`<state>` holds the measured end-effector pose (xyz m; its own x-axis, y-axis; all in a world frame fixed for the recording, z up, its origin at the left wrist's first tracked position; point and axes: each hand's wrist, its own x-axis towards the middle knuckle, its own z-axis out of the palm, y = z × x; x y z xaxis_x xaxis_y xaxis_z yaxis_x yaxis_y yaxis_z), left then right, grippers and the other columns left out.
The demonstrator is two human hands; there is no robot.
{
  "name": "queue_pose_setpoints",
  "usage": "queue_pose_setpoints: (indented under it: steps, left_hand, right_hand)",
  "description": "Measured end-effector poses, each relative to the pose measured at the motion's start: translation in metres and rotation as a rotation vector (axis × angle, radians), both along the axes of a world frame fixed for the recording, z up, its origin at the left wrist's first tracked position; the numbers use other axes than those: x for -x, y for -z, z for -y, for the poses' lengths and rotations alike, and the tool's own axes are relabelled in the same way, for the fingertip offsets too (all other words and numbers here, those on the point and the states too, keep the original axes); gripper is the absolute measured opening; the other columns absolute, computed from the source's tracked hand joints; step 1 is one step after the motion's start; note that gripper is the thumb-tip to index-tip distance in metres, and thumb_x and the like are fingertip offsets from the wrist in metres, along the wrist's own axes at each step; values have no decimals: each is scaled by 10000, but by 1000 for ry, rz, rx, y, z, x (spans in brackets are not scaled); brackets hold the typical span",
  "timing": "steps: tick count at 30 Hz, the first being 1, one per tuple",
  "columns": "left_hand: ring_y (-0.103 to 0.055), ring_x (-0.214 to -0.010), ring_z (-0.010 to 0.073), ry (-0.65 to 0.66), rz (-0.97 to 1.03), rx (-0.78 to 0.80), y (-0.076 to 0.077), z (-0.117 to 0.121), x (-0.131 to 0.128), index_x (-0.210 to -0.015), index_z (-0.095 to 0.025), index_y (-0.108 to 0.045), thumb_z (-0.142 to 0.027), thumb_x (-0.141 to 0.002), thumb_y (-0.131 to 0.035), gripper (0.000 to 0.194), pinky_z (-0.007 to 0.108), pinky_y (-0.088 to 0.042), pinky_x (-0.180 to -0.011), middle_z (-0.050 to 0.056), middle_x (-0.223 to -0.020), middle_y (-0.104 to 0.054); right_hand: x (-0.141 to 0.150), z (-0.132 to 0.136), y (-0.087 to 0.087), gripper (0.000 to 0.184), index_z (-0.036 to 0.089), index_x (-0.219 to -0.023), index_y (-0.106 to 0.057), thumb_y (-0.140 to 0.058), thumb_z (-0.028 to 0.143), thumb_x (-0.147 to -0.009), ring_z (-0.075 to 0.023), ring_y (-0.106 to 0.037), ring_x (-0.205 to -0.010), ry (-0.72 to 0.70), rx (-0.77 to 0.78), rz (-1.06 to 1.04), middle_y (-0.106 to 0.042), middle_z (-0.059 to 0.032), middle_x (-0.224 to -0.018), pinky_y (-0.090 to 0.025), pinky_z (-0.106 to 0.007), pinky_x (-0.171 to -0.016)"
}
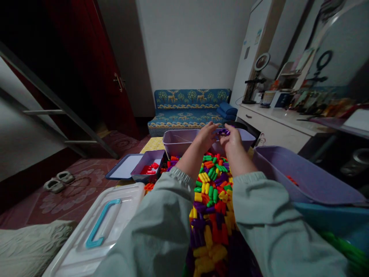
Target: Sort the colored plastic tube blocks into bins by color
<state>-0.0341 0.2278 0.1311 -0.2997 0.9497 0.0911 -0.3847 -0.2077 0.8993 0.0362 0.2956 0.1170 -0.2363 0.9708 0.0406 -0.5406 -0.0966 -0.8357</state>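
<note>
Both my arms reach forward over a heap of colourful plastic toy pieces [213,181] in yellow, green, red, orange and purple. Between my hands is a small purple toy piece [223,132], held above the far lilac bins. My right hand [233,139] has its fingers closed around the piece's right side. My left hand [206,137] has curved fingers, with the tips at the piece's left end. Whether it is one piece or several joined together, I cannot tell. Below my hands stand a left lilac bin [177,137] and a right lilac bin [245,136].
A small box [138,169] with red pieces stands left, beside a blue-rimmed lid [118,167]. Nearer lies a white lid with a blue handle [105,219]. On the right are a large purple bin [311,177] and a blue container [325,217]. A patterned sofa [187,115] stands behind.
</note>
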Motion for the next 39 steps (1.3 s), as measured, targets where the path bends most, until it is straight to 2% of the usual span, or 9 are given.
queue_pose_setpoints:
  steps: [2,3,5,10,13,19,25,30,39]
  left_hand:
    - [-575,-1144,221,-80,29,15,-5,-6,2,-1328,-214,-468,-248,-776,-613,572,349,-451,-947,91,-1241,-595]
    - [-583,-1129,215,-126,24,34,1,-4,3,-1330,-203,-467,-224,-778,-591,566,348,-452,-943,92,-1218,-608]
    - [-592,-1110,230,-150,-5,65,26,8,4,-1314,-149,-489,-163,-765,-561,554,383,-446,-951,119,-1174,-630]
    - [-580,-1138,235,-304,-523,151,109,65,9,-1151,-111,-631,-63,-726,-568,432,373,-432,-993,140,-1210,-637]
    - [-583,-1137,255,-297,-837,211,130,100,14,-1104,-152,-667,-110,-749,-594,365,415,-440,-990,117,-1176,-662]
    - [-581,-1126,256,-227,-1141,194,134,138,14,-1129,-164,-661,-117,-735,-635,398,398,-447,-991,120,-1177,-643]
    - [-540,-1170,290,-173,-1261,222,134,144,7,-1081,-193,-689,-206,-737,-667,345,423,-438,-993,130,-1280,-552]
    - [-609,-979,229,-239,-1291,248,135,144,8,-916,-197,-711,-188,-733,-643,195,361,-486,-871,88,-1129,-589]
    - [-615,-896,189,-280,-1261,281,138,142,7,-920,-191,-687,-179,-729,-642,197,311,-488,-800,68,-1065,-579]
  right_hand:
    - [-1,-12,-9,47,209,-787,-468,-504,232,-767,-121,-588,-787,57,75,-1,-537,1,-753,-545,-240,-680]
    - [-3,-11,-7,64,210,-798,-471,-516,233,-759,-124,-588,-808,74,110,0,-539,-5,-777,-540,-249,-703]
    - [-10,4,9,124,205,-805,-487,-571,237,-720,-137,-596,-862,88,138,3,-560,-27,-834,-525,-275,-768]
    - [-39,56,74,338,190,-904,-587,-705,257,-595,-184,-621,-949,69,69,112,-638,-55,-979,-487,-335,-857]
    - [-55,68,104,373,163,-893,-635,-710,364,-588,-221,-633,-917,46,-94,350,-678,-80,-937,-492,-357,-823]
    - [-73,68,140,333,148,-917,-654,-605,392,-696,-226,-649,-864,-28,-399,748,-696,-108,-932,-501,-360,-795]
    - [-72,84,137,343,192,-1028,-662,-643,294,-702,-204,-647,-851,-210,-610,1237,-693,-75,-985,-483,-316,-761]
    - [-67,94,132,411,197,-1086,-643,-669,362,-710,-191,-640,-777,-326,-645,1370,-694,-46,-910,-456,-280,-658]
    - [-66,104,126,303,191,-994,-661,-659,335,-727,-205,-621,-930,-354,-758,1422,-673,-56,-1001,-445,-294,-790]
